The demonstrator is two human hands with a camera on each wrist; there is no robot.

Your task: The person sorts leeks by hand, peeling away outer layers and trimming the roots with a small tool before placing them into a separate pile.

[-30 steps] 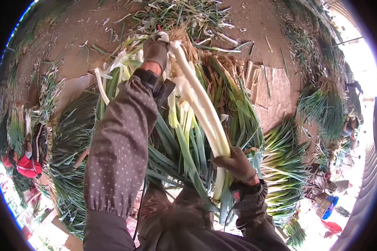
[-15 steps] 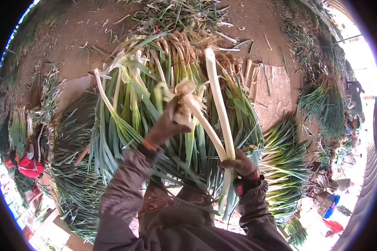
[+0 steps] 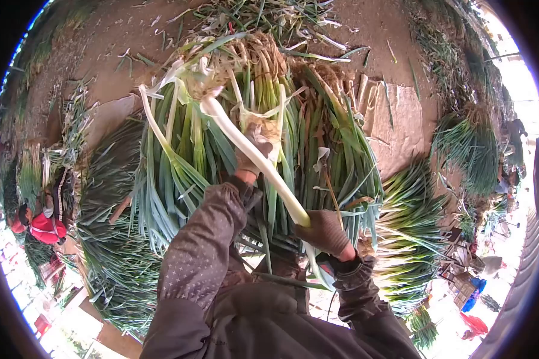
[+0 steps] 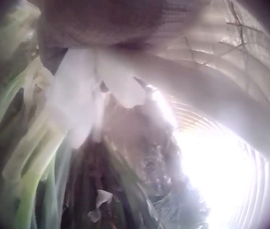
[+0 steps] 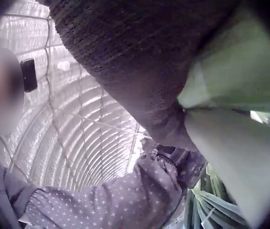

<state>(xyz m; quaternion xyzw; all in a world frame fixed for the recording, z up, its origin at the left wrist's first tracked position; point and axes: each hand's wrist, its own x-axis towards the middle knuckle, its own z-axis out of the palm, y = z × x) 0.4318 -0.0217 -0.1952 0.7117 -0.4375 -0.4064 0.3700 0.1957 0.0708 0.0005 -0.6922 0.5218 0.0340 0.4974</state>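
My gloved right hand (image 3: 324,232) grips large green onions around their pale green part. A long white stalk (image 3: 251,154) slants from that hand up to the left, its root end over the bunch. In the right wrist view, two stalks (image 5: 240,152) run close together beside the gloved fingers. My gloved left hand (image 3: 256,149) is just behind the white stalk, fingers curled, partly covered by it. Whitish peeled skin (image 4: 77,95) hangs from under the left hand in the left wrist view. Below lies a thick bunch of green onions (image 3: 191,149), roots toward the far side.
More green onions (image 3: 410,239) lie in a row on the right, and a dark green heap (image 3: 114,239) on the left. Brown cardboard (image 3: 395,119) lies beside the bunch. Scattered trimmings (image 3: 251,15) cover the soil ahead. A person in red (image 3: 47,227) is at far left.
My left hand came back from the root end toward me, pulling skin down the stalk. The held stalks swung left, and the right hand shifted slightly left.
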